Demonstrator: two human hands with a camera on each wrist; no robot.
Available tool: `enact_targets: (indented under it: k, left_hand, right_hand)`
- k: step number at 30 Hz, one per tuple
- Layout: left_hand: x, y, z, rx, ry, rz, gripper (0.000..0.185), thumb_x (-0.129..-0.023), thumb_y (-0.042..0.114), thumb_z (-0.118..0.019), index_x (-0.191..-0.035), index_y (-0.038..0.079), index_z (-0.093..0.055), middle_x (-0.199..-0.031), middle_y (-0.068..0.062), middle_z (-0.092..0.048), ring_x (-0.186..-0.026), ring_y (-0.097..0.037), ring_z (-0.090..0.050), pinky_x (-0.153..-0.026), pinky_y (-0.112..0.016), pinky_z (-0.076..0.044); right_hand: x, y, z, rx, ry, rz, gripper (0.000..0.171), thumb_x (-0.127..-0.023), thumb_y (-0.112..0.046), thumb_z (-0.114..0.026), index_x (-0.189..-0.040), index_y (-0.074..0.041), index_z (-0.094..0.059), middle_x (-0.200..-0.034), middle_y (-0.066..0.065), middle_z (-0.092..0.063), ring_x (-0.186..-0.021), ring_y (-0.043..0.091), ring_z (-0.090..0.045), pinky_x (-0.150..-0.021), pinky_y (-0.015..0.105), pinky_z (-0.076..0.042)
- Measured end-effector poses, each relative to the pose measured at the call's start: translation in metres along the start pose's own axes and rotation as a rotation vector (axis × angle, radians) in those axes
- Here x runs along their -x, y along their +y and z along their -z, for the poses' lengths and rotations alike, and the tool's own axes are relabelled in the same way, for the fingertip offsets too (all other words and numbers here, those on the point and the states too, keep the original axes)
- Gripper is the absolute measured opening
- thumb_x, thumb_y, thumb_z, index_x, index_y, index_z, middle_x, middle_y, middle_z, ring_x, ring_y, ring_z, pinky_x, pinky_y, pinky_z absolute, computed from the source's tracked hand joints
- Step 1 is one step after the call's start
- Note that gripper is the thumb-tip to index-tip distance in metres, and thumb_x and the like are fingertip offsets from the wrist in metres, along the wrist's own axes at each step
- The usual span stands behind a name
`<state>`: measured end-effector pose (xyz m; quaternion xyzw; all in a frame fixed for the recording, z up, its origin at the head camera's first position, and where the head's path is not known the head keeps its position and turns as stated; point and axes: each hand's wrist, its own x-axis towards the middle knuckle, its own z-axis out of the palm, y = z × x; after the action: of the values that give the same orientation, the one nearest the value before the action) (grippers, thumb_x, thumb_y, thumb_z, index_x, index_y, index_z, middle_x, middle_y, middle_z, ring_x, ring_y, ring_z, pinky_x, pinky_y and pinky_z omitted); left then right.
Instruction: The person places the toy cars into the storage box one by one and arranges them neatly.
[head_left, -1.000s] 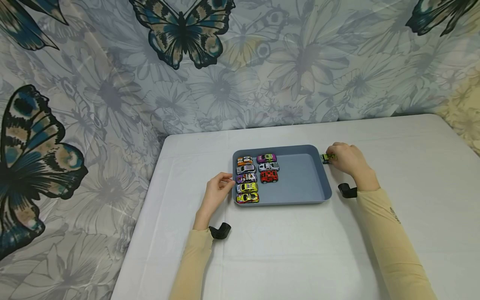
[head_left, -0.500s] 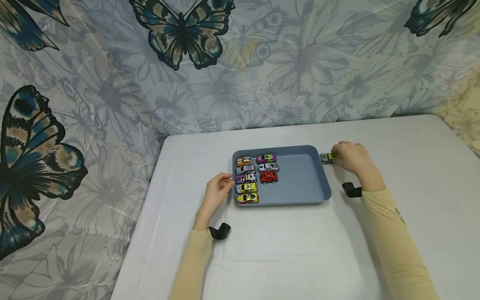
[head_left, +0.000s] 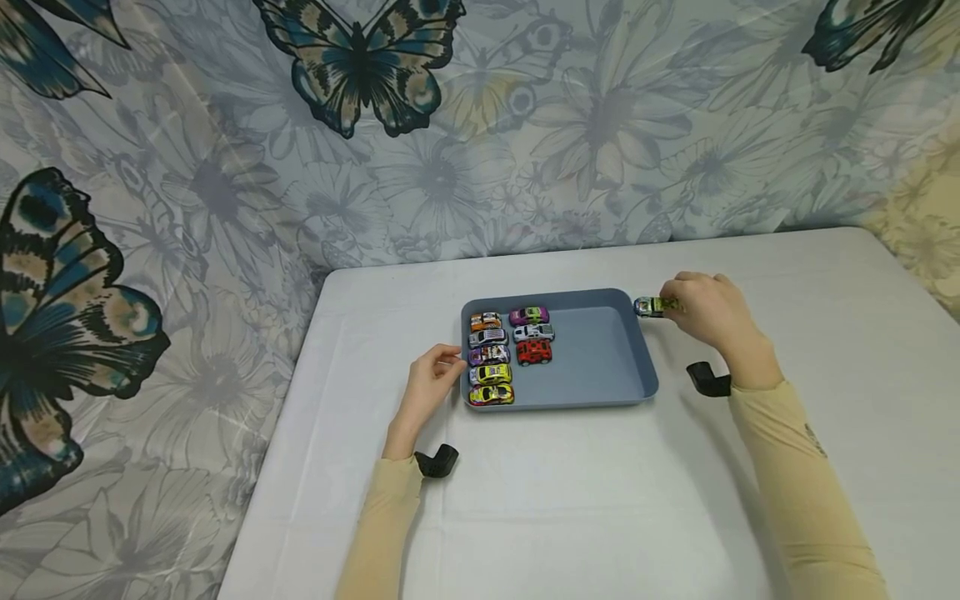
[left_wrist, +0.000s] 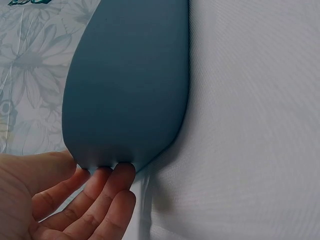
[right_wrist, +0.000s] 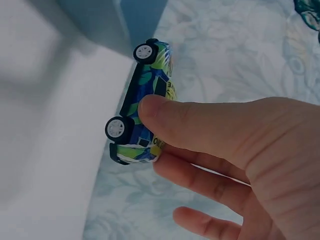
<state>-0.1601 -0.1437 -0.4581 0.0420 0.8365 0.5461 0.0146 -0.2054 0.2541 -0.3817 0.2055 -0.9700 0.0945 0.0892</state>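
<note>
Left hand [head_left: 429,385] flat-fingered against the blue tray [head_left: 600,367] edge, steadying it. Right hand [head_left: 705,310] pinching a green-and-blue toy car [head_left: 649,307] just off the tray's far-right corner, wheels clear for lifting.

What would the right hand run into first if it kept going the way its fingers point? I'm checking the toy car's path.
Probably the far right corner of the blue-grey tray: the right hand pinches the green toy car just beside it, though height is unclear.
</note>
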Motion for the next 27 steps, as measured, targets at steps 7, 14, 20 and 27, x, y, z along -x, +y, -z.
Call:
enact_targets:
  k: [7,14,20,27]
  left_hand:
    - [0.000,0.001,0.001,-0.010,0.003,-0.003,0.024,-0.089,0.011,-0.063,-0.111,0.000,-0.061,-0.095,-0.011,-0.063,-0.082,-0.020,-0.062,-0.064,-0.028,-0.049]
    - [0.000,0.002,0.001,-0.009,0.006,-0.006,0.023,-0.089,0.010,-0.063,-0.110,0.000,-0.061,-0.094,-0.011,-0.063,-0.078,-0.020,-0.061,-0.062,-0.027,-0.048]
    - [-0.001,0.000,0.001,-0.010,0.007,-0.010,0.022,-0.089,0.010,-0.063,-0.109,0.000,-0.062,-0.094,-0.010,-0.063,-0.078,-0.019,-0.061,-0.062,-0.026,-0.047]
    - [0.000,0.000,0.000,-0.009,0.004,-0.015,0.023,-0.089,0.010,-0.063,-0.109,0.000,-0.061,-0.094,-0.010,-0.063,-0.077,-0.019,-0.061,-0.063,-0.027,-0.047]
  right_hand:
    - [-0.001,-0.023,0.007,0.022,0.016,0.050,0.017,-0.070,-0.001,-0.077,-0.084,-0.003,-0.068,-0.079,0.007,-0.062,-0.072,0.026,-0.057,-0.066,0.047,-0.041]
    - [-0.002,-0.042,-0.002,0.030,0.027,0.148,0.020,-0.069,-0.001,-0.078,-0.086,-0.002,-0.068,-0.080,0.009,-0.063,-0.074,0.027,-0.059,-0.065,0.046,-0.041]
    - [-0.004,-0.057,-0.013,0.033,0.044,0.200,0.020,-0.067,-0.001,-0.079,-0.084,-0.004,-0.069,-0.079,0.008,-0.063,-0.072,0.025,-0.060,-0.060,0.042,-0.041]
    - [-0.006,-0.074,-0.022,0.037,0.016,0.227,0.019,-0.066,-0.002,-0.081,-0.081,-0.005,-0.069,-0.077,0.006,-0.061,-0.071,0.024,-0.059,-0.063,0.042,-0.042]
